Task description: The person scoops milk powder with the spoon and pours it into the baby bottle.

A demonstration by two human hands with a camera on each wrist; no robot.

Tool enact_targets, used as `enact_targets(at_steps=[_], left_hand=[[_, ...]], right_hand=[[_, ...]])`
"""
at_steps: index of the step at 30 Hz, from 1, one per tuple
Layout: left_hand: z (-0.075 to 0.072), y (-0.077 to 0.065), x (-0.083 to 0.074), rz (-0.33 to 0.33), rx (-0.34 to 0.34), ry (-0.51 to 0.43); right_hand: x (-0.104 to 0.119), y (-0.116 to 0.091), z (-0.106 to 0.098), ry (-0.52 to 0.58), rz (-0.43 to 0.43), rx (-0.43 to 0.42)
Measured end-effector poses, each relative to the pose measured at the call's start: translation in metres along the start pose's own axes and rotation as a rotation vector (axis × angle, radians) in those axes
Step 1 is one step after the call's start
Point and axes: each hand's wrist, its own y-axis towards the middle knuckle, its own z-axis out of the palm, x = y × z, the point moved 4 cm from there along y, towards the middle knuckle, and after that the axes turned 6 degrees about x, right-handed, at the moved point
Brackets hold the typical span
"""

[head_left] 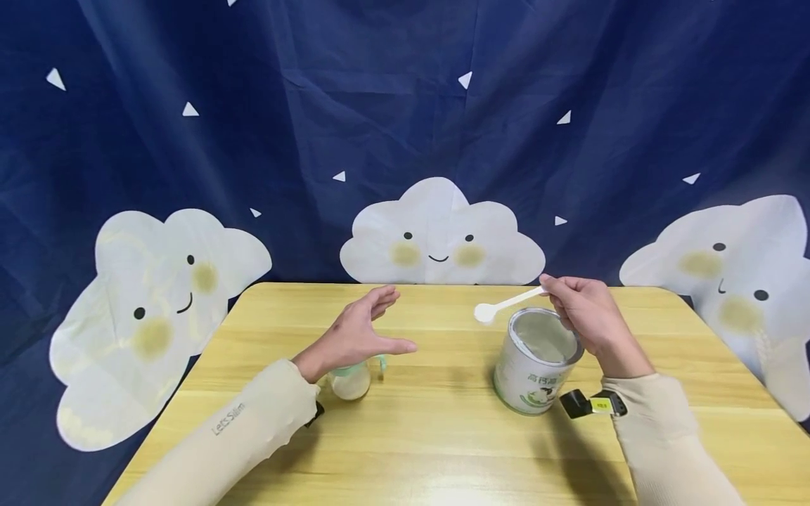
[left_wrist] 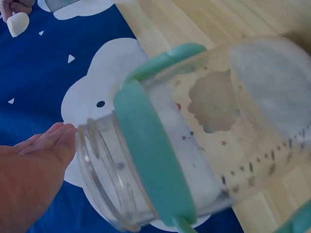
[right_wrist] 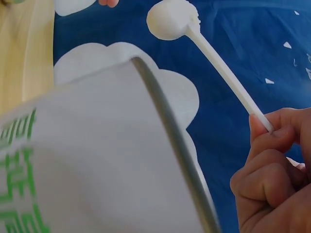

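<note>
My right hand [head_left: 585,309] pinches the end of a long white measuring scoop [head_left: 510,302] between thumb and fingers. In the right wrist view, white powder fills the bowl of the scoop [right_wrist: 172,19], which is up beside the rim of a white milk powder tin [head_left: 538,362]. The tin is open, with green lettering on its side. My left hand [head_left: 354,334] is held with thumb and fingers spread, holding nothing. Behind it, partly hidden, stands a clear baby bottle [head_left: 350,383]. The left wrist view shows the bottle [left_wrist: 209,126] uncapped, with a mint-green collar, handles and whitish contents at its base.
The light wooden table [head_left: 436,436] extends under the tin and bottle. A dark blue curtain [head_left: 380,105] with white clouds and small triangles hangs behind the far table edge. A wrist camera [head_left: 591,404] sits on the right wrist, close to the tin.
</note>
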Motion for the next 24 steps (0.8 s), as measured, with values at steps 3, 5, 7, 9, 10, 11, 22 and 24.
enact_targets(at_steps=[3, 5, 7, 9, 10, 11, 22, 24], left_hand=[[-0.003, -0.003, 0.004, -0.004, -0.002, 0.002], [-0.005, -0.004, 0.006, -0.002, -0.008, 0.010], [-0.008, -0.006, 0.009, 0.000, -0.015, 0.019], [-0.012, -0.008, 0.012, 0.002, -0.022, 0.032], [-0.013, -0.009, 0.013, 0.001, -0.024, 0.036], [-0.015, -0.011, 0.015, -0.003, -0.028, 0.040], [-0.031, -0.024, 0.033, -0.034, -0.069, 0.057], [-0.033, -0.026, 0.036, -0.043, -0.072, 0.058]], right_hand=[[0.002, 0.002, 0.006, 0.024, 0.004, 0.017], [0.004, 0.003, 0.010, 0.036, 0.003, 0.020], [0.005, 0.004, 0.013, 0.033, -0.002, 0.017], [0.006, 0.005, 0.016, 0.028, -0.005, 0.009], [0.007, 0.005, 0.017, 0.030, -0.006, 0.006], [0.007, 0.006, 0.019, 0.033, -0.007, 0.005], [0.010, 0.009, 0.042, 0.150, 0.015, 0.031], [0.010, 0.010, 0.046, 0.154, 0.022, 0.032]])
